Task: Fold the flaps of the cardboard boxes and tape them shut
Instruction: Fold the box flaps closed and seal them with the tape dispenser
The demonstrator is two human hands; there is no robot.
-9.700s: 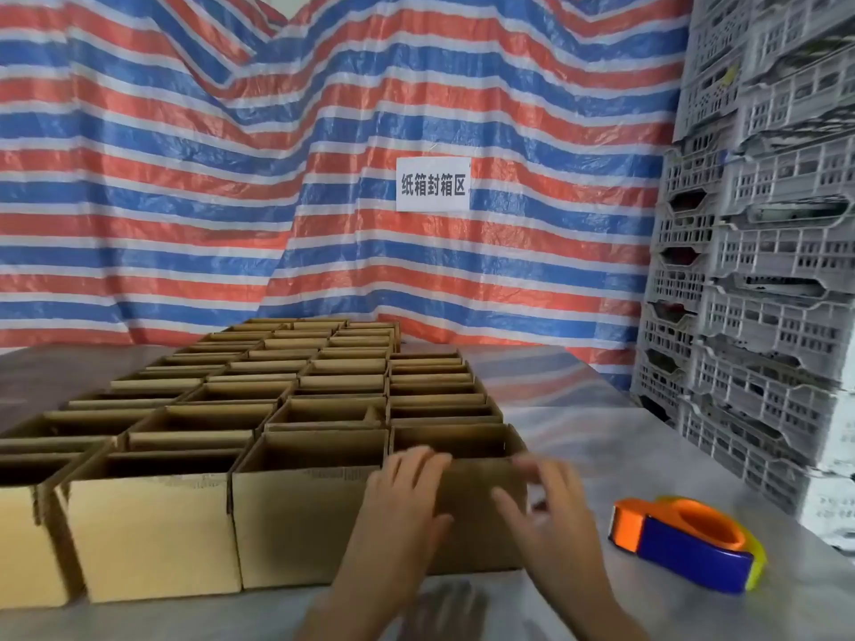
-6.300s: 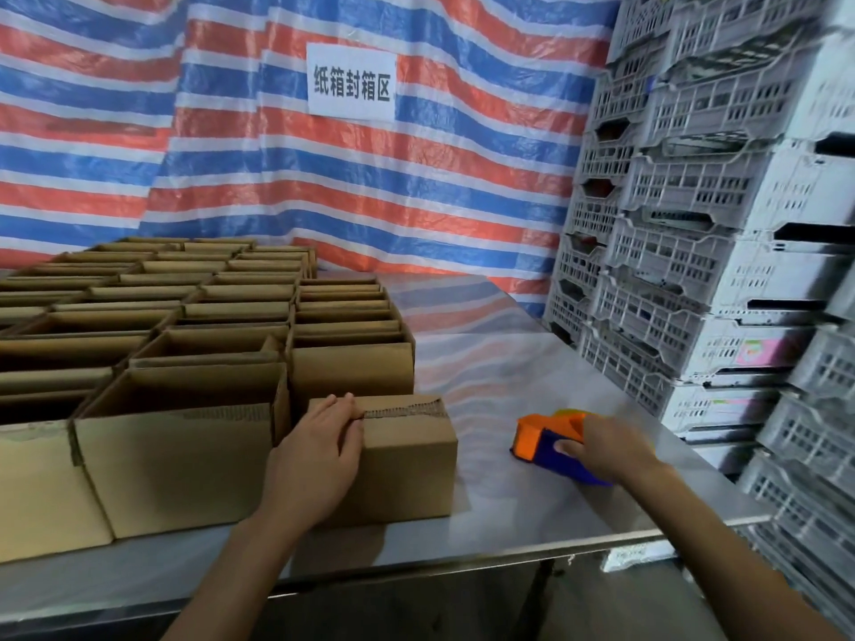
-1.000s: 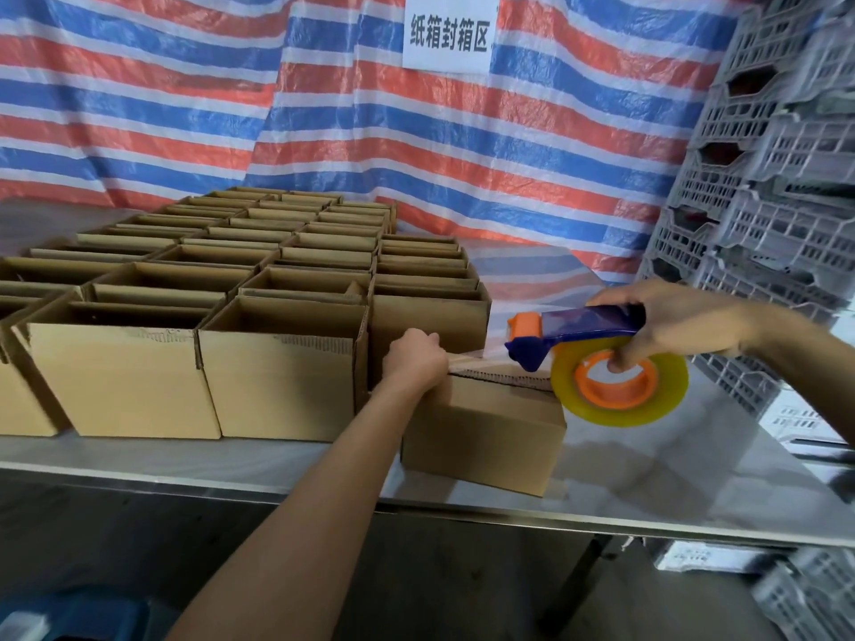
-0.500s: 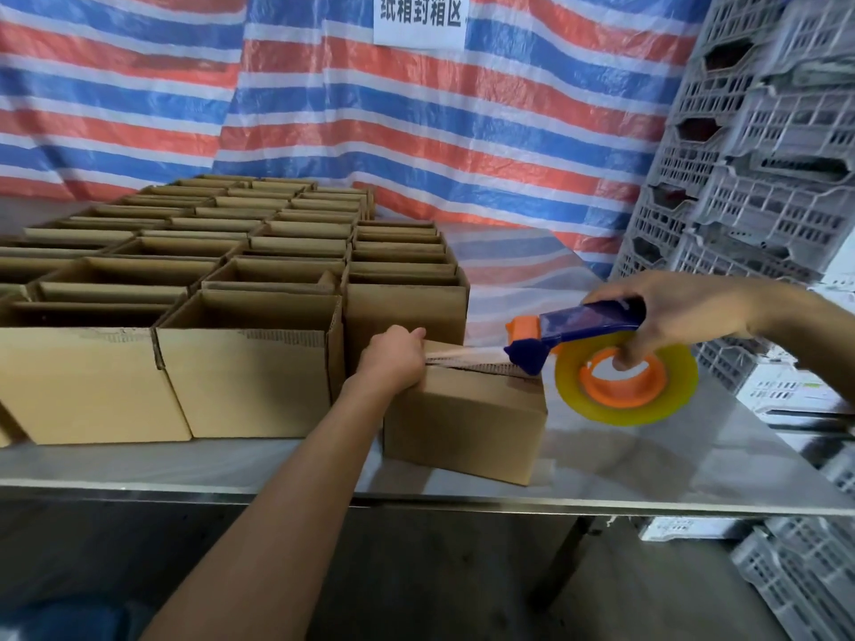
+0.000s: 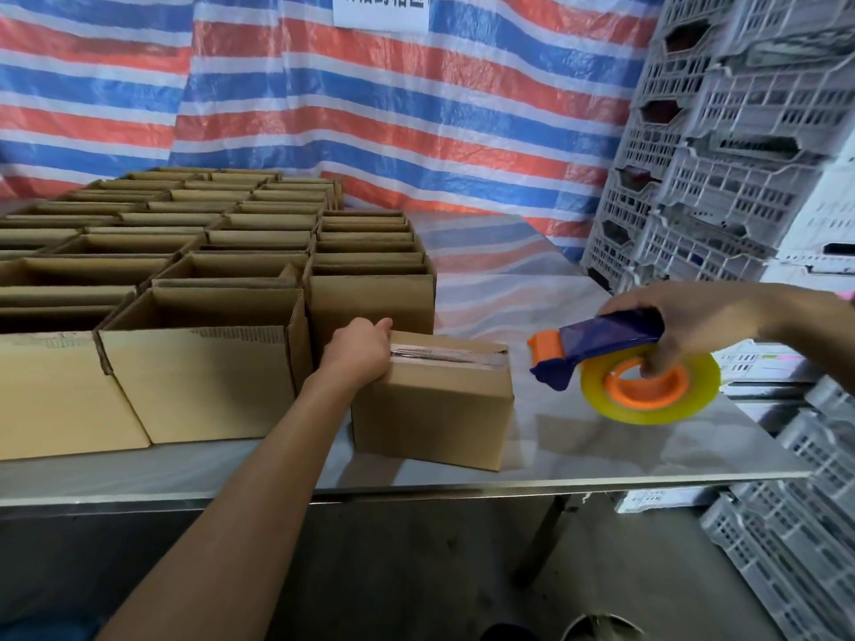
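Note:
A small closed cardboard box [image 5: 435, 409] stands near the table's front edge, with a strip of clear tape [image 5: 444, 356] along its top seam. My left hand [image 5: 358, 351] grips the box's top left corner, fingers curled over the edge. My right hand [image 5: 689, 328] holds a blue and orange tape dispenser [image 5: 601, 349] with a yellow roll of tape [image 5: 647, 390] in the air, just right of the box and apart from it.
Rows of open cardboard boxes [image 5: 203, 363] fill the left and back of the grey table [image 5: 601, 451]. Stacked white plastic crates [image 5: 740, 145] stand along the right. A striped tarp [image 5: 370, 108] hangs behind. More crates [image 5: 796, 538] sit on the floor at the right.
The dispenser has pulled off the box's right end and now hangs apart from it, the tape strip left along the top. My left hand stays on the left corner.

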